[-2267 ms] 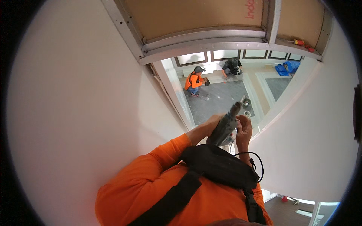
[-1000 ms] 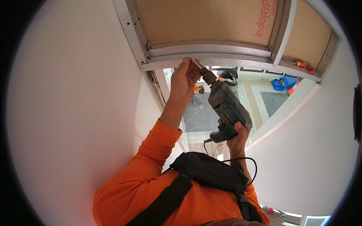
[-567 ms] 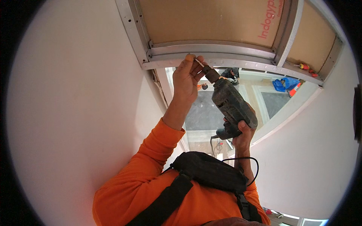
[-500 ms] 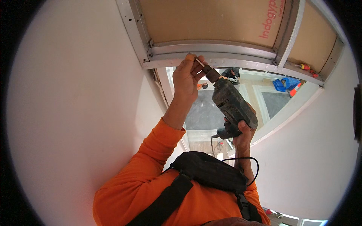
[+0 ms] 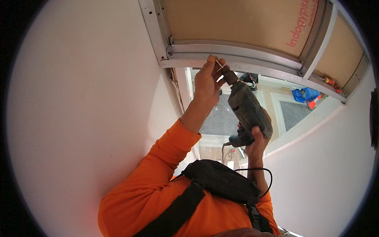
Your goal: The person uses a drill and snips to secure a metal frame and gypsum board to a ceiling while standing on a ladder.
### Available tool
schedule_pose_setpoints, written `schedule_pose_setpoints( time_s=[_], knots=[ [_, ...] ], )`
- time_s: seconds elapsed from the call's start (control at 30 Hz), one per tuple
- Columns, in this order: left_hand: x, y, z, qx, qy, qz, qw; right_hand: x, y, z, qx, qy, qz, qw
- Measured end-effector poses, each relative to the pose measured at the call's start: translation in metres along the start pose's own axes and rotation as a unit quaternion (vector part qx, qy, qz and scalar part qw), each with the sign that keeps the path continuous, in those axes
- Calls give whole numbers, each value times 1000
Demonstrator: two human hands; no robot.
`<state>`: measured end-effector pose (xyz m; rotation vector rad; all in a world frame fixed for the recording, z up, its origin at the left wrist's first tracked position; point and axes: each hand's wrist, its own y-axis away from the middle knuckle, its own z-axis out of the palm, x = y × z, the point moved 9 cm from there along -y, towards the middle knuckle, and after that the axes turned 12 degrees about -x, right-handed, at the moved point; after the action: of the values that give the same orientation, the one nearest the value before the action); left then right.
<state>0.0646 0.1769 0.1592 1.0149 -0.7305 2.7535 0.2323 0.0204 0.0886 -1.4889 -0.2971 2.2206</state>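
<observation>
White wall [image 5: 79, 102]: smooth, at nine o'clock.
Metal rail [image 5: 268, 68]: runs from eleven towards three o'clock; brown board [image 5: 237, 23] already sits above it.
Left hand [image 5: 207, 81]: at one o'clock, pinching the drill bit [image 5: 220, 64] near its tip; fingers hide whether the rail has a hole there.
Drill [image 5: 246, 104]: towards two-thirty, bit already in the chuck, aimed at eleven.
Right hand [image 5: 258, 142]: past three o'clock, wrapped round the drill's grip.
Screwdriver [image 5: 329, 81]: at two-thirty, lying on the frame, unheld.

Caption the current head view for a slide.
The right hand grips a dark corded drill while the left hand reaches its bit, near a metal frame with brown board.
</observation>
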Motion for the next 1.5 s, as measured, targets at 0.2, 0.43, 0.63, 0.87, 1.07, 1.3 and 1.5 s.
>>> schedule_pose_setpoints(
  time_s=[0.2, 0.43, 0.63, 0.87, 1.07, 1.3, 1.5],
  knots=[
    [16, -9, -3, -10, 39, 33, 999, -4, -27, 13, -35, -100, 78, 991],
    [41, 0, -16, 94, -155, 65, 981, -18, -60, 25, -113, -58, 83, 988],
    [71, 6, 31, -34, -742, 450, 496, -47, -98, 26, -145, -45, 94, 984],
    [82, -14, -2, 15, -752, 476, 455, -72, -163, 45, -198, 37, 124, 972],
    [73, -22, -18, 48, -757, 495, 423, -66, -207, 71, -225, 44, 153, 961],
    [72, -17, -16, 63, -745, 514, 419, -45, -222, 80, -221, 47, 183, 957],
    [71, -19, -20, 51, -755, 509, 411, -43, -228, 81, -235, 57, 191, 951]
  ],
)
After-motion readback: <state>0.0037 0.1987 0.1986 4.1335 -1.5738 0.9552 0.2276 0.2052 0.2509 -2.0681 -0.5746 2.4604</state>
